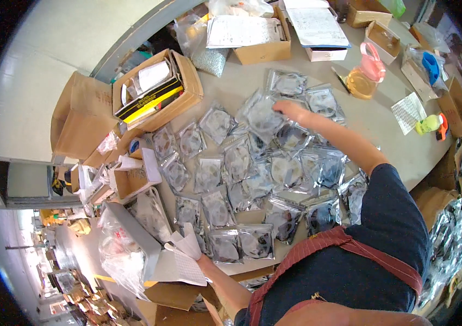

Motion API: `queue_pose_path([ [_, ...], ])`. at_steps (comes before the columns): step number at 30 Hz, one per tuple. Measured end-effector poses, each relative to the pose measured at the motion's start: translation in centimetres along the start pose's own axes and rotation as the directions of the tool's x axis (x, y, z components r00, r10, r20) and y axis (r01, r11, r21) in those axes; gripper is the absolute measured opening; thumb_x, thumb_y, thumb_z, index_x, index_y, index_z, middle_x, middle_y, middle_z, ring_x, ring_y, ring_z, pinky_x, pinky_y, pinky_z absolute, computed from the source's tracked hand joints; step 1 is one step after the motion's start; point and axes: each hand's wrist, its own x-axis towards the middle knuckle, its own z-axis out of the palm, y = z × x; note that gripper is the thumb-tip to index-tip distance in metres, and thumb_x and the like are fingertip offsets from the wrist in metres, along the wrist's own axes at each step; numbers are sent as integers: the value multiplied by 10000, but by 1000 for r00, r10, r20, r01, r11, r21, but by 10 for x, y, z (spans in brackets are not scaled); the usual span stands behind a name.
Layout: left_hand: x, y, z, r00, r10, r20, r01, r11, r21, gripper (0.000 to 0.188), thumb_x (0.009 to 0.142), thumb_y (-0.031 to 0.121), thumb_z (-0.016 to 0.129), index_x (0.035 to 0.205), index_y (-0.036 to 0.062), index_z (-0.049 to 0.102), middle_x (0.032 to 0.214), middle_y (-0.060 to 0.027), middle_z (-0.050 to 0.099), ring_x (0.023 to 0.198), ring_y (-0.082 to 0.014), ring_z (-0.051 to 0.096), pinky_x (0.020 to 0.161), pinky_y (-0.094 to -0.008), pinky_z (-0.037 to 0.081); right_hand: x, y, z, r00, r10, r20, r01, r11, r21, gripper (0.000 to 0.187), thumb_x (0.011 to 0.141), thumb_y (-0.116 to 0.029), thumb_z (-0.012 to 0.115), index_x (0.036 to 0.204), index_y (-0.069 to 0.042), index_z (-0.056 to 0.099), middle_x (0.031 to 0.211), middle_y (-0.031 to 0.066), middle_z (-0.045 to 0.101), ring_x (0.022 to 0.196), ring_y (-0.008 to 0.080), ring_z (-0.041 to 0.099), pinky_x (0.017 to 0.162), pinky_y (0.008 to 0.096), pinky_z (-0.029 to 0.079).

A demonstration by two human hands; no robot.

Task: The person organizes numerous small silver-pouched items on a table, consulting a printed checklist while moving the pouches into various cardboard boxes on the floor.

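My right hand (pixel 291 109) reaches to the far middle of the table, its fingers closed on the edge of a silvery clear plastic bag (pixel 261 115) with a round flat part inside. Around it lie several similar bags, some overlapping, such as one bag (pixel 288 83) farther off and another bag (pixel 217 124) to the left. At the near left edge, my left hand (pixel 205 264) is closed on white paper sheets (pixel 187 263), which partly hide its fingers. Close to that hand are a bagged part (pixel 224 245) and a grey bin (pixel 143 239).
An open carton (pixel 190 95) stands at the far left. Papers (pixel 244 31) rest on boxes at the back. A pink-lidded jug (pixel 364 79) and a green bottle (pixel 429 124) stand on the right. Below the near edge is an open cardboard box (pixel 179 296).
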Motion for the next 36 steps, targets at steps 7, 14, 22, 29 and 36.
queue_pose_path([
  [7,14,67,-65,987,-162,-18,156,970,-186,520,848,342,684,1205,-30,617,1209,-244,615,1071,-403,571,942,-456,447,57,-22,47,897,415,-151,-215,709,672,276,911,-217,607,1018,36,628,995,156,617,852,324,670,581,513,628],
  [14,-3,38,-76,988,-3,-156,-42,959,-281,434,846,164,635,1191,-98,603,1139,-272,651,1072,-427,593,965,-460,442,-72,-81,-5,920,220,-323,-62,898,435,428,914,-282,660,1196,39,620,1017,137,680,972,214,638,820,336,515],
  [22,-11,36,-84,990,58,-128,-114,866,-487,380,894,138,602,1196,-91,573,1142,-222,617,1042,-303,586,934,-408,460,-276,14,-183,624,122,-771,-361,921,-146,402,933,-311,559,1287,-136,637,986,174,709,897,297,682,823,378,517],
  [29,-54,30,-87,998,35,-55,-65,444,-893,320,964,212,587,1142,-54,593,1109,-157,619,979,-223,576,872,-369,466,-317,22,-150,557,-121,-821,-442,794,-417,470,912,-260,573,1361,-121,557,1304,205,596,1182,411,562,1000,484,445],
  [36,-122,78,-172,963,12,271,270,63,-961,228,988,210,596,1006,-17,608,888,-69,643,777,-147,584,729,-293,474,-426,-31,-73,893,-152,-423,-215,683,-698,417,879,-233,644,1290,-165,623,1424,114,523,1334,349,451,1122,515,318],
])
